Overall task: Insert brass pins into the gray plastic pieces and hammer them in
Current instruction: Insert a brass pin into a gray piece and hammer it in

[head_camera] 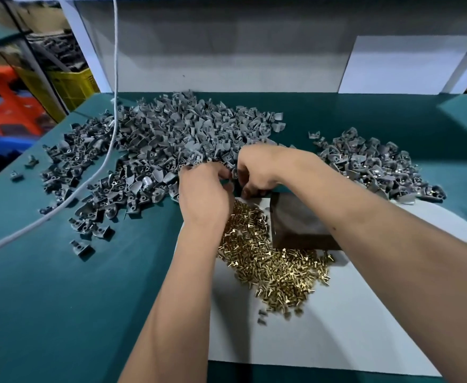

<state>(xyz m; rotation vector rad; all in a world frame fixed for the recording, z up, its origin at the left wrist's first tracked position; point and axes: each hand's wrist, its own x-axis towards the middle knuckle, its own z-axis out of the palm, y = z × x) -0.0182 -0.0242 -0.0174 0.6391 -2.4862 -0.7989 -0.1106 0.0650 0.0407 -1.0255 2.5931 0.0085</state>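
A big heap of gray plastic pieces (155, 150) covers the back left of the green table. A smaller heap of gray pieces (370, 164) lies at the right. Brass pins (271, 266) are piled on a white sheet (337, 327) in front of me. My left hand (202, 194) and my right hand (257, 170) meet at the near edge of the big heap, fingers curled together around a small gray piece (233, 174). What the fingertips pinch is mostly hidden. A dark metal block (298, 219) sits on the sheet under my right wrist.
A white cord (108, 158) hangs from above and trails across the left heap to the table's left edge. A white wall panel (226, 59) closes the back. Yellow and orange crates (33, 92) stand off the table at the left.
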